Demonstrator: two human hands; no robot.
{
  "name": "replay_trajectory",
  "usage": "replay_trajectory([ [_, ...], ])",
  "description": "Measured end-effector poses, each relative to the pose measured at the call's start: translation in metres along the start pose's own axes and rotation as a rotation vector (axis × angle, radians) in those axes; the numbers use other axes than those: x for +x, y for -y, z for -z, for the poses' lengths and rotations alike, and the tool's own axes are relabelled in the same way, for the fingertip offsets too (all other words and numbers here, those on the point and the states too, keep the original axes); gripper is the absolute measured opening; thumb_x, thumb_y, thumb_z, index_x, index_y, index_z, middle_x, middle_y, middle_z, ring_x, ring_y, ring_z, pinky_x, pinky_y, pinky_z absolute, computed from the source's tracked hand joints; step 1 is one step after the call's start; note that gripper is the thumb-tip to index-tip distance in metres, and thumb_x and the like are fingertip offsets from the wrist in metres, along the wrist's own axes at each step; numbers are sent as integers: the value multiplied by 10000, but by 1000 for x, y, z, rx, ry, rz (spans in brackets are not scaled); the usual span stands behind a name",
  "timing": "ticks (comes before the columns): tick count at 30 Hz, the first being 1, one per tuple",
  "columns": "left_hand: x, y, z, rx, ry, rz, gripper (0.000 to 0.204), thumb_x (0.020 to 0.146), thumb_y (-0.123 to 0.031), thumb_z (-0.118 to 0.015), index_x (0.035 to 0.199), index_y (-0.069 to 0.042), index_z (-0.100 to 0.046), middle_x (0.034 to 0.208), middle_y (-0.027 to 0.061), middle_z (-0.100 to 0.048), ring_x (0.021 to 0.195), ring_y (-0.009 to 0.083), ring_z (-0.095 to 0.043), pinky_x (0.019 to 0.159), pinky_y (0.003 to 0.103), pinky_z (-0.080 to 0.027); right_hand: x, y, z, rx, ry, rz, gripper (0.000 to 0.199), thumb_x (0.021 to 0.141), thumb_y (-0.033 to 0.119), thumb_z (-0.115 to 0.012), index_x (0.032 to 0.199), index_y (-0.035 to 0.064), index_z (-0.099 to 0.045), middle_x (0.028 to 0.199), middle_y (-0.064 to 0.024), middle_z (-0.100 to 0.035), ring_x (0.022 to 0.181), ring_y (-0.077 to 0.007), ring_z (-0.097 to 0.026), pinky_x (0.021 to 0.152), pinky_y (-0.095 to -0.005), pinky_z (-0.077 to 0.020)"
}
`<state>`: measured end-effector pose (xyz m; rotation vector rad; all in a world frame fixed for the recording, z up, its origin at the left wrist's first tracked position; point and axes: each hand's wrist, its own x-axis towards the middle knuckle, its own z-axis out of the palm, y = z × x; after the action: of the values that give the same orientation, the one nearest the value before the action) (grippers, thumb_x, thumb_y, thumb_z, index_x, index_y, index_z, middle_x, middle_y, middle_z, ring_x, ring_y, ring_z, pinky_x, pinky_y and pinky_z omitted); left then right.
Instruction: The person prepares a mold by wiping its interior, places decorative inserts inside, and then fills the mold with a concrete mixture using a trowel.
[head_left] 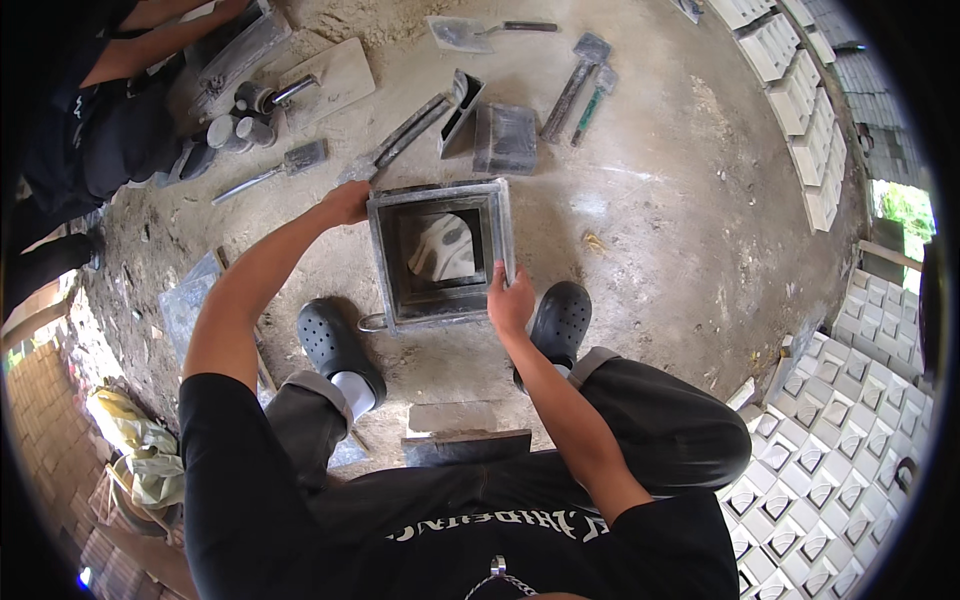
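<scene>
Dark grey, a square box frame [379,255] is stood at centre on the floor [650,280]. Its walls seem already joined around a pale, patterned insert [445,250]; the hollow above appears not yet filled. Its ten-o'clock corner is gripped by the curled left hand [349,202], its four-o'clock side by the partly closed right hand [511,300].

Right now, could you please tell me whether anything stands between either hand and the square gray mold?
Nothing visible does: the right hand holds the square gray mold on its right side, and the left hand is at its far left corner, with no object showing between.
</scene>
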<state>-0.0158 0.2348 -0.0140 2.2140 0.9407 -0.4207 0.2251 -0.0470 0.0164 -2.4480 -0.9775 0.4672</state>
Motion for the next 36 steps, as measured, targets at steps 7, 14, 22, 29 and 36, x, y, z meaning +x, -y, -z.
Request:
replay_trajectory([
  [7,-14,-11,12,173,-120,76,323,776,-186,-691,1095,-160,-642,1045,138,-685,1035,349,-624,899,453,-494,85,-10,28,344,254,-210,575,942,529,-497,873,-24,-638,837,-217,-664,876,-389,-647,769,-430,-487],
  [14,-33,-76,-34,-569,-707,166,364,998,-332,-458,1171,-60,-627,1113,105,-685,1101,299,-603,1010,390,-415,332,-13,10,125,-263,-24,376,889,383,-572,941,21,-657,913,-208,-685,910,-382,-654,819,-465,-491],
  [22,-33,-109,-45,-737,-1197,337,386,1041,-248,-306,1111,-25,-613,1107,166,-649,1057,333,-588,997,408,-389,464,-17,-7,-249,-46,4,577,837,431,-679,1186,-5,-536,1179,-237,-634,1128,-398,-598,979,-469,-453],
  [29,-24,-113,-45,-741,-1297,380,330,1026,-199,-351,1094,-5,-609,1085,182,-640,1040,345,-588,932,394,-429,468,-2,43,345,129,-264,444,862,342,-617,1024,-69,-573,902,-167,-658,835,-315,-689,605,-421,-578],
  [36,-35,-96,-56,-450,-1286,346,254,1001,-199,-433,1060,-29,-611,1013,166,-630,978,349,-574,874,440,-431,317,37,77,1207,362,-204,222,875,223,-506,1066,117,-468,800,-60,-544,498,-187,-491,450,-344,-391],
])
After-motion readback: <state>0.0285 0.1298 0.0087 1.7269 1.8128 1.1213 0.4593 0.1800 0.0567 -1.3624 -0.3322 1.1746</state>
